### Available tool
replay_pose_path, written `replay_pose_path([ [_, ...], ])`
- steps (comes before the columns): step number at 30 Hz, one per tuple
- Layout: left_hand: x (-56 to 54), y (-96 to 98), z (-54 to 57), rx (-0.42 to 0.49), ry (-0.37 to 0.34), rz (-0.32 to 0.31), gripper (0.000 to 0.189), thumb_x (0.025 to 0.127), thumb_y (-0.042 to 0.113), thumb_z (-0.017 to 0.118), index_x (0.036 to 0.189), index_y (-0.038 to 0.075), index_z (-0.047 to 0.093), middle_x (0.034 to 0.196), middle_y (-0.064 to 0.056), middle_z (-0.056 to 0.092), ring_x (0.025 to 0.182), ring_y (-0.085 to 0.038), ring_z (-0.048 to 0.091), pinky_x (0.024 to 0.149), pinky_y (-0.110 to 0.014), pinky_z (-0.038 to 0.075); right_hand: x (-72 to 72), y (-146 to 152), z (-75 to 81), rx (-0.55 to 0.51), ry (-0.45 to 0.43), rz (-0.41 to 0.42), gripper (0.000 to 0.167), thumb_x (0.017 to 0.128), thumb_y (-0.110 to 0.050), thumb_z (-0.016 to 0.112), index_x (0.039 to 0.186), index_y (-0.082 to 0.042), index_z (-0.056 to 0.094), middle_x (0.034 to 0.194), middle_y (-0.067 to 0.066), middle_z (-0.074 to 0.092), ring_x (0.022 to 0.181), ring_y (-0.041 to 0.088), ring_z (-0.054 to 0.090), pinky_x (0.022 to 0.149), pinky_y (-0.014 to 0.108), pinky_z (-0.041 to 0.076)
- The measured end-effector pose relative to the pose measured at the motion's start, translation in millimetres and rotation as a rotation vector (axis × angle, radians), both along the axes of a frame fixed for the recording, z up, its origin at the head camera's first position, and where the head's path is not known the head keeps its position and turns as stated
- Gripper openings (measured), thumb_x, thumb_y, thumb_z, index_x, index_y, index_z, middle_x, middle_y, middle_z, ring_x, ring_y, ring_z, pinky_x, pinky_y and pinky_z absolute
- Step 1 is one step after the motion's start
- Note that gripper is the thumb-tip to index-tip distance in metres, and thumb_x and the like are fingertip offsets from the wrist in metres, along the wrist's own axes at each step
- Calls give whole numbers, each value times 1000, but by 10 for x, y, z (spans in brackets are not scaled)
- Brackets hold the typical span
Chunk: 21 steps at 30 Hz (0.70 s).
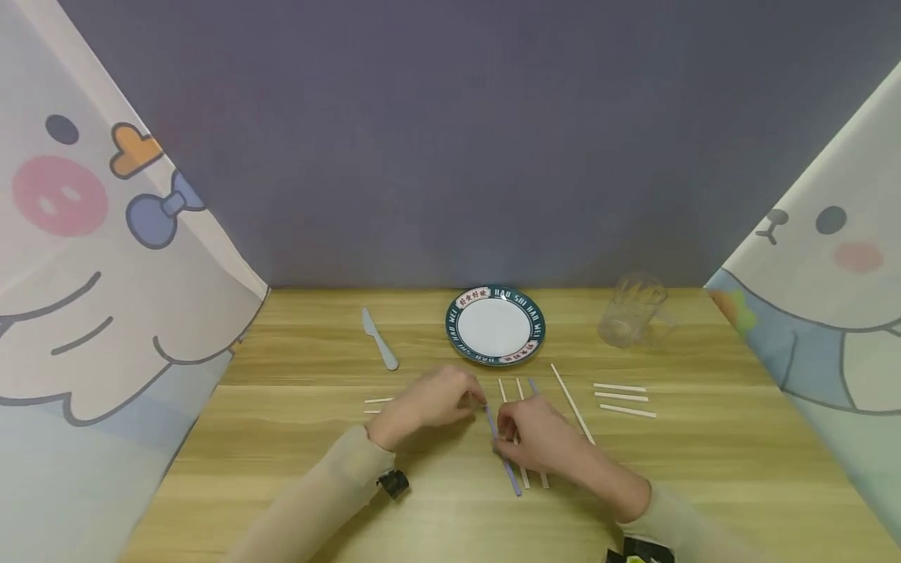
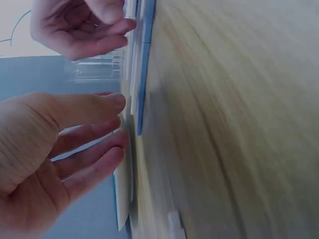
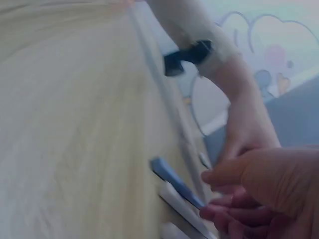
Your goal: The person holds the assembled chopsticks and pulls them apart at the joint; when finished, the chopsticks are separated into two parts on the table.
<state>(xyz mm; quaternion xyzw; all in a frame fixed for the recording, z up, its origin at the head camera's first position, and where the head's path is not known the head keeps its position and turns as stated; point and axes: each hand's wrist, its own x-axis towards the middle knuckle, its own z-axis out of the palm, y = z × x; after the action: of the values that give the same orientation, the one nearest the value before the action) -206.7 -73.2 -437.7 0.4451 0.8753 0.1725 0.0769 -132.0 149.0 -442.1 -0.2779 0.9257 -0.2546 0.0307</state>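
A thin blue-purple stick (image 1: 513, 478) lies lengthwise on the table, also in the left wrist view as a blue stick (image 2: 143, 79). My left hand (image 1: 439, 399) has its fingertips right at the far end of this stick, thumb and fingers apart and loosely bent. Over its middle is my right hand (image 1: 542, 438), fingertips close at the stick; in the right wrist view its thumb and forefinger are parted beside the blue stick (image 3: 172, 175). Right of it lie white sticks (image 1: 502, 389) and another blue-purple stick (image 1: 533, 385), partly hidden under the right hand.
A longer white stick (image 1: 572, 403) slants past the right forearm. Further right lie three short white sticks (image 1: 621, 397); two more white sticks (image 1: 378, 400) show left of the left hand. Behind are a knife (image 1: 380, 340), a green-rimmed plate (image 1: 494, 327) and a clear mug (image 1: 626, 317).
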Motion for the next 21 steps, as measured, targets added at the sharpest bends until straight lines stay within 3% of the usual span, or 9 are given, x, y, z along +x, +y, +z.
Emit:
replay_pose_path([
  [3,-40,41,-38,-49,-10,-41,19,88,9,85,106,17,86,105,3,79,98,-10,72,93,-22,58,-14,-91,-77,26,-30,-15,24,85,-19,87,77,-14,66,61,-14,56,55,-5,46,51,16,43],
  [6,-68,68,-54,-59,-21,-35,16,88,12,87,102,18,87,107,2,75,100,-12,70,93,-23,58,-44,-132,-119,16,-34,-31,27,83,-16,87,73,-15,63,57,-15,51,52,-4,43,48,17,41],
  [10,-61,90,-71,-53,0,-29,11,87,15,89,97,18,87,108,2,69,99,-12,66,89,-21,57,-45,-147,-123,-24,-74,-40,22,82,-10,82,71,-14,63,55,-15,50,51,-3,43,47,17,40],
  [15,-67,107,-115,-46,44,-69,4,89,19,86,92,20,84,97,9,75,96,-8,61,90,-21,52,-52,-106,-53,-29,-107,-86,15,82,-8,78,75,-14,65,56,-15,49,49,-2,43,45,18,38],
  [21,9,107,14,132,-41,-62,4,96,12,78,92,12,76,90,3,77,84,-8,68,79,-16,55,-79,37,162,13,65,-137,17,79,-10,79,75,-20,67,66,-13,51,59,2,43,50,19,36],
])
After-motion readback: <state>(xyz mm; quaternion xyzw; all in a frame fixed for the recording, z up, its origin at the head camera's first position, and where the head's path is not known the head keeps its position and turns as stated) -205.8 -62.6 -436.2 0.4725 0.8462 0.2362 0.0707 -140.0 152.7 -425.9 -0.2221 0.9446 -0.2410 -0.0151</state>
